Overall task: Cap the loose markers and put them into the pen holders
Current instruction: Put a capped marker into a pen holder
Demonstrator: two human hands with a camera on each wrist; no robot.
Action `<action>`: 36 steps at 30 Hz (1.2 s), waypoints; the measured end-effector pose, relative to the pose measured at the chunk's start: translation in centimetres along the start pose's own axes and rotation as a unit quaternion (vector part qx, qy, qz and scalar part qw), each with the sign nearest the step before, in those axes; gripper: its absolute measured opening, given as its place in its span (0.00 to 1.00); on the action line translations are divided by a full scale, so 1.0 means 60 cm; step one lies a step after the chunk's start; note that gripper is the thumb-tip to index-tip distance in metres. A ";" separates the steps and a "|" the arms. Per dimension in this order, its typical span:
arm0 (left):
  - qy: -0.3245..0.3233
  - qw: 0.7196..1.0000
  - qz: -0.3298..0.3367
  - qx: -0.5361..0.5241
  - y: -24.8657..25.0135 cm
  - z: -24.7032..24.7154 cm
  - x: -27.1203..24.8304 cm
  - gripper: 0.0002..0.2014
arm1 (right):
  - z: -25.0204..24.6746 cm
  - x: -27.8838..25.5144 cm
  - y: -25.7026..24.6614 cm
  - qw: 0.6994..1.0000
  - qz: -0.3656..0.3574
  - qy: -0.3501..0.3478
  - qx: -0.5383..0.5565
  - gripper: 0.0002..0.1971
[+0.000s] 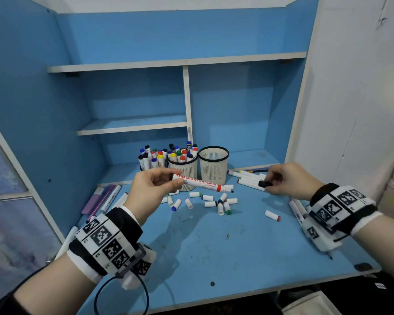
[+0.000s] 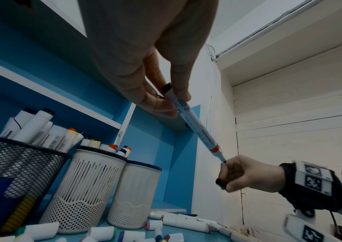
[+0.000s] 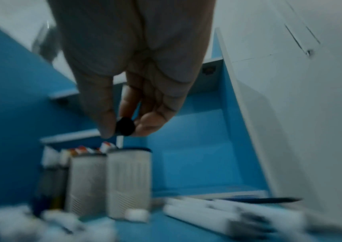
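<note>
Whiteboard marker [image 1: 200,182], uncapped, pinched in left hand [image 1: 154,189] above the desk [image 1: 214,258] middle; right hand [image 1: 287,180] pinches black cap [image 1: 264,184]. Two holders look full; many loose markers remain

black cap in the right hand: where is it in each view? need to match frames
Head: black cap, pinched in the right hand, right of centre, over loose markers.
Left wrist: black cap, lower right, in the right hand's fingers.
Right wrist: black cap, centre, between thumb and fingers, blurred.
Shared landmark: the empty white pen holder.
</note>
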State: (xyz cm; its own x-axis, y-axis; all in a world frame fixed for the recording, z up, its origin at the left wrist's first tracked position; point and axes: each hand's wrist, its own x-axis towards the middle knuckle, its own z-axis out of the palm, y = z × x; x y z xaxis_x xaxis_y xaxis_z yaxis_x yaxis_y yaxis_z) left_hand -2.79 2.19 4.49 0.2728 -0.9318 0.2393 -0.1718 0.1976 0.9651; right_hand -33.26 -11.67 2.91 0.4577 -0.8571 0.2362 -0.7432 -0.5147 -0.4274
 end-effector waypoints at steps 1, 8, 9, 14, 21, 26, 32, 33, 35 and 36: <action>-0.002 1.000 -0.001 -0.004 -0.001 0.002 0.000 0.09 | 0.003 -0.009 -0.013 0.997 0.006 0.027 0.067 0.10; -0.012 0.999 0.002 -0.033 0.001 0.016 0.001 0.09 | 0.030 -0.068 -0.072 0.916 0.044 0.082 0.389 0.10; -0.012 0.999 0.004 -0.035 0.002 0.017 0.001 0.09 | 0.032 -0.075 -0.075 0.909 0.046 0.088 0.405 0.10; -0.016 0.999 0.007 -0.044 0.005 0.017 0.000 0.08 | 0.039 -0.100 -0.091 0.882 0.041 0.091 0.460 0.12; -0.027 0.999 0.005 -0.041 0.003 0.015 -0.006 0.08 | 0.051 -0.111 -0.114 0.876 0.024 0.101 0.471 0.12; -0.078 0.997 0.001 -0.012 0.003 0.008 -0.015 0.08 | 0.052 -0.113 -0.123 0.880 0.007 0.102 0.464 0.12; -0.180 0.982 0.014 0.053 0.005 0.007 -0.025 0.11 | 0.057 -0.115 -0.143 0.879 0.001 0.103 0.465 0.16; -0.196 0.979 0.018 0.058 0.007 0.011 -0.027 0.12 | 0.060 -0.115 -0.149 0.881 -0.003 0.097 0.463 0.16; -0.204 0.976 0.025 0.064 0.009 0.017 -0.029 0.12 | 0.066 -0.113 -0.160 0.890 -0.012 0.094 0.446 0.16; -0.202 0.977 0.028 0.065 0.010 0.018 -0.027 0.12 | 0.069 -0.112 -0.164 0.893 -0.014 0.101 0.438 0.15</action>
State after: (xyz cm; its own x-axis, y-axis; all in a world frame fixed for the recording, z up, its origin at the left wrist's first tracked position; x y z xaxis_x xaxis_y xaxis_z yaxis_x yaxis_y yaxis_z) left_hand -4.38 3.48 4.56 -0.1313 -0.9701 0.2039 -0.3016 0.2350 0.9240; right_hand -26.98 -0.79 1.91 0.3071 -0.8758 0.3723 -0.0261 -0.3988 -0.9167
